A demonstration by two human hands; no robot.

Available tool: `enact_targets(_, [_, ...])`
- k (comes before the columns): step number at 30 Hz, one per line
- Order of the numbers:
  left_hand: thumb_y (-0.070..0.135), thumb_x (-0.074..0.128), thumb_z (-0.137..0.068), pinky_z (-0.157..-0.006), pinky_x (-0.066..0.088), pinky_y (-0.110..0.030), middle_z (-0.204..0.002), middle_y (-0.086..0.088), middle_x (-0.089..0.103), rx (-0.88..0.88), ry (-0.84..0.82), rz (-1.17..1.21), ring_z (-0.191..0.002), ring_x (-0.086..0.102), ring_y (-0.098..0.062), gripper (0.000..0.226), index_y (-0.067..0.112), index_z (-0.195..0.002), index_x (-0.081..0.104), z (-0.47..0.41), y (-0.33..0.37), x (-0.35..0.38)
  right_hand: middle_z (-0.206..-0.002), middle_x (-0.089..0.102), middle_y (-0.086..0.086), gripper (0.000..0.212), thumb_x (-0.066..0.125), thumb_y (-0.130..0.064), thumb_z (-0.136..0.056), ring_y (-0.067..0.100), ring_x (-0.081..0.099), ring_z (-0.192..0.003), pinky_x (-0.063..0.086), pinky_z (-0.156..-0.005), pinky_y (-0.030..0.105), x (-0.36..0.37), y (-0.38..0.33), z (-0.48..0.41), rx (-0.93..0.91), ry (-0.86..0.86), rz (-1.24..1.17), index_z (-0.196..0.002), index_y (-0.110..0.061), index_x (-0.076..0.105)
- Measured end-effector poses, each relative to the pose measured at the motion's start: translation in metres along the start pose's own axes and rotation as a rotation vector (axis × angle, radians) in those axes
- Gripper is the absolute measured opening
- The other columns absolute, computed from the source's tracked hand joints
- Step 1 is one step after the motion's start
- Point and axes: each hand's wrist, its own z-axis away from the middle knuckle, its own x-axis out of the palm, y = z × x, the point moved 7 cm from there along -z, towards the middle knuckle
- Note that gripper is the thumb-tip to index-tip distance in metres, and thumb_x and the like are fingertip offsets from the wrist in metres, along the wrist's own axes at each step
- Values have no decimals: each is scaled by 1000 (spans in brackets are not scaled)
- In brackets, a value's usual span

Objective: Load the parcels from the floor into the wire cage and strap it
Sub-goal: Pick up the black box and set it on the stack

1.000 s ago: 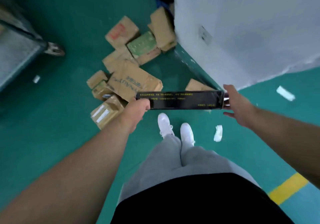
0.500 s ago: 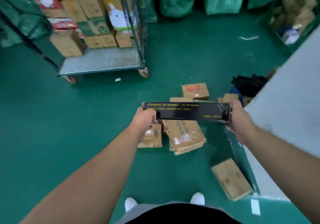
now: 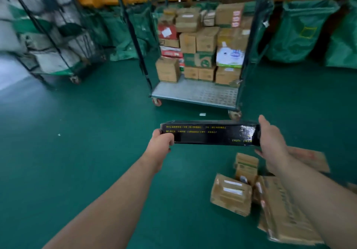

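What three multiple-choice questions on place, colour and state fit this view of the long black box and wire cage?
1. Where is the long black cardboard box? A in a sack; B between the left hand and right hand; C on a shelf.
2. What colour is the painted floor? A green; B grey; C yellow.
3. The wheeled wire cage is: A empty; B loaded at the back only; C packed full.
B: both hands grip its ends. A: green all round. B: its front deck lies bare.

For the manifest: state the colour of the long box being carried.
The long box is black with yellow print; head view.
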Motion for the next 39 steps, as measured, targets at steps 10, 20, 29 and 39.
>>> enact_targets(10, [28,55,-99,-81,57,-40,-101,-5,59,-20,189,249,-86,59,-18,19,12,-109,53,-161,59,-68,-99,59,3,15,57,-32,-99,16,60,-87,54,-71,33,137,-69,-59,45,-65,-181,-96,-17,55])
enact_targets(20, [32,55,-100,-97,54,-53,-106,-4,64,-146,192,247,-109,68,-33,13,22,-109,57,-318,113,-102,-109,64,4,11,58,-30,-101,18,63,-97,56,-88,40,285,-137,-197,58,-199,-183,-95,-20,58])
enact_targets(29, [32,54,-101,-97,53,-48,-107,-2,68,-164,223,255,-110,69,-31,16,22,-112,57,-473,159,-163,-107,66,6,12,59,-30,-101,21,65,-98,56,-97,45,428,-204,-291,69,-235,-182,-97,-19,56])
enact_targets(39, [34,54,-99,-87,55,-43,-112,-4,64,-158,26,223,-102,67,-31,15,23,-109,56,-667,253,-168,-116,64,4,10,60,-30,-101,22,62,-107,53,-99,49,506,-285,-378,56,-59,-186,-102,-20,58])
